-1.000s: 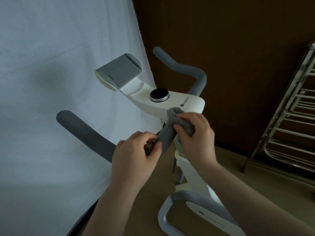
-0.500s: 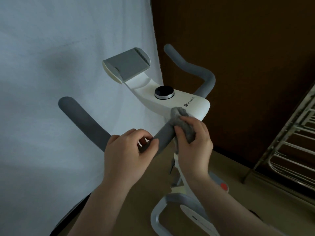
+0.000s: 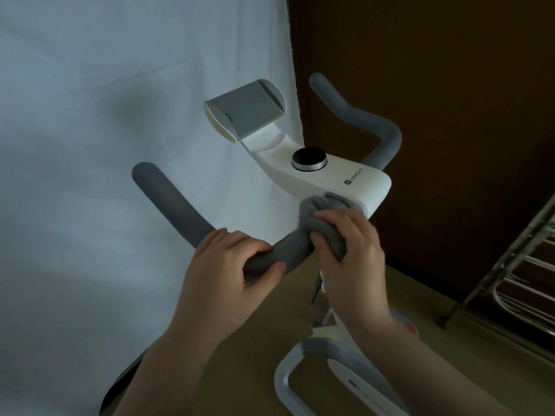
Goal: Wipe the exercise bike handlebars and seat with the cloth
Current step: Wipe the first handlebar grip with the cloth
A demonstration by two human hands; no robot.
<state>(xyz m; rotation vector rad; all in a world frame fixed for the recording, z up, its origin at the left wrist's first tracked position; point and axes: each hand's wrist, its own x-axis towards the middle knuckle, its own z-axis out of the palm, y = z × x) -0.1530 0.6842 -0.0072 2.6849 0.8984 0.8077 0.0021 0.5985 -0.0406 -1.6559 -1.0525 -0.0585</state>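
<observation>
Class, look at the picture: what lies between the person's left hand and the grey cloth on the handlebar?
In the head view, only a short bare stretch of the grey left handlebar separates the left hand, which grips it, from the cloth held by the right hand.

The handlebars (image 3: 177, 207) and cloth (image 3: 322, 225) are plain grey. The console (image 3: 339, 181) is white with a black knob (image 3: 308, 158). The backdrop (image 3: 105, 145) is pale blue.

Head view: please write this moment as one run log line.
left hand: grips left handlebar | right hand: presses cloth on it | seat: unseen
</observation>
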